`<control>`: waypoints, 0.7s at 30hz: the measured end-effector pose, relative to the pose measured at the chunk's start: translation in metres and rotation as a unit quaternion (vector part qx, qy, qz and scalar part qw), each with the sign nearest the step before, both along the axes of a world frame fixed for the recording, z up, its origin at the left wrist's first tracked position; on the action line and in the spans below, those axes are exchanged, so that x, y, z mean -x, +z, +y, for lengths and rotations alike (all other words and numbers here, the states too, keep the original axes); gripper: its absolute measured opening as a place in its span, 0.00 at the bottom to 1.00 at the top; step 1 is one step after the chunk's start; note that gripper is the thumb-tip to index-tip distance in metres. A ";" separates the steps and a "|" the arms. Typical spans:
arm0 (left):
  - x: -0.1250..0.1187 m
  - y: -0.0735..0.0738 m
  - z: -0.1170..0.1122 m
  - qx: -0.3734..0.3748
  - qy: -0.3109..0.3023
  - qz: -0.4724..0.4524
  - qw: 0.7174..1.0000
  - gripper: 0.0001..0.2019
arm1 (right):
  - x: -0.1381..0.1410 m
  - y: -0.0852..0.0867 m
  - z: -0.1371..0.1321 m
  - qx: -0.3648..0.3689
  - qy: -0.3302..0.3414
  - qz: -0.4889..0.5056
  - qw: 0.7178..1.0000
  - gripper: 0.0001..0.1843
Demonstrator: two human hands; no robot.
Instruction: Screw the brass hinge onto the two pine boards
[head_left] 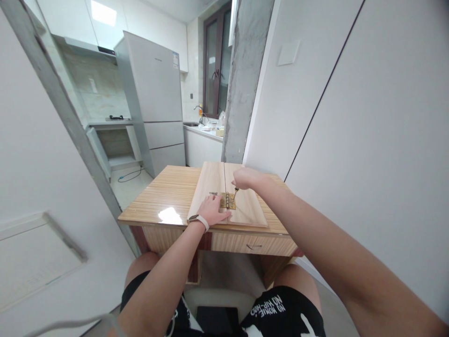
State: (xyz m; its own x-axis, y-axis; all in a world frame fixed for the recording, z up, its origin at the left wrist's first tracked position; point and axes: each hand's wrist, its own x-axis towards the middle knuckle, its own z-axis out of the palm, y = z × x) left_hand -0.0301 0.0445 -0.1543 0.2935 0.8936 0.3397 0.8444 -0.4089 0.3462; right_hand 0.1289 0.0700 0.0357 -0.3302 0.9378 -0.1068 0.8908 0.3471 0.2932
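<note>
Two wooden boards (206, 182) lie edge to edge on our desk (164, 189), bridged by a brass hinge (228, 200); our spread left hand (210, 210) likely steadies them while our right hand (246, 178) grips a screwdriver (235, 194).

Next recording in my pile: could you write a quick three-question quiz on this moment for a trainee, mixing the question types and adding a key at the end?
1. Multiple choice: What does the right hand hold?
A) A drawer handle
B) A slim tool with its shaft pointing down toward the hinge
C) A water tap

2. True or false: The brass hinge lies across the seam between the two pale boards.

3. Fill in the blank: The hand laid over the boards beside the hinge, with a watch on its wrist, is the ____ hand.

Key: 1. B; 2. True; 3. left
</note>
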 end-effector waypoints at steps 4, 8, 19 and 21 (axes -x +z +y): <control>0.000 -0.002 0.001 -0.004 0.000 0.003 1.000 0.40 | -0.002 0.005 0.000 0.008 0.034 -0.028 0.999 0.22; 0.001 -0.004 0.002 -0.010 -0.001 0.001 1.000 0.40 | -0.011 0.006 0.001 0.024 0.104 -0.026 0.994 0.13; 0.000 -0.002 0.001 -0.001 0.000 -0.001 1.000 0.40 | -0.001 0.001 -0.005 -0.012 0.016 0.004 1.000 0.27; -0.001 -0.002 0.001 -0.001 0.002 0.001 1.000 0.39 | 0.001 0.003 -0.004 0.001 0.021 -0.011 1.000 0.23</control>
